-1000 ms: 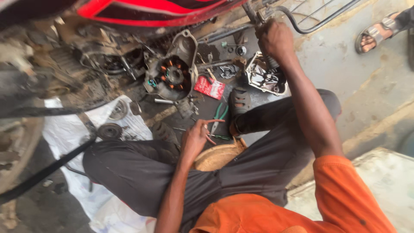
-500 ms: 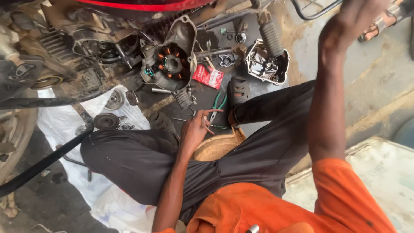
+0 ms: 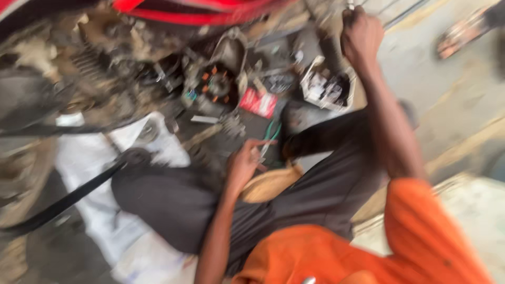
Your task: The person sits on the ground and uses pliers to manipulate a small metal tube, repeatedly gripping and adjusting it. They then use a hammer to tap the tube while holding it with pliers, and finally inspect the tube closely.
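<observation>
The green-handled pliers (image 3: 271, 134) are lying on the ground just below the round engine cover (image 3: 218, 87), touching the fingertips of the left hand (image 3: 244, 163), which is curling loosely around them. The right hand (image 3: 360, 34) is closing in a fist on a metal bar up right of the engine cover. A red packet (image 3: 259, 102) is lying just right of that cover.

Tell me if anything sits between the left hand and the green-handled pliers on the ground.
Nothing visible does. The left hand hangs right beside the green-handled pliers, its fingers reaching their handles, though blur hides whether they touch. The red flat packet lies beyond, out of the way.
</observation>
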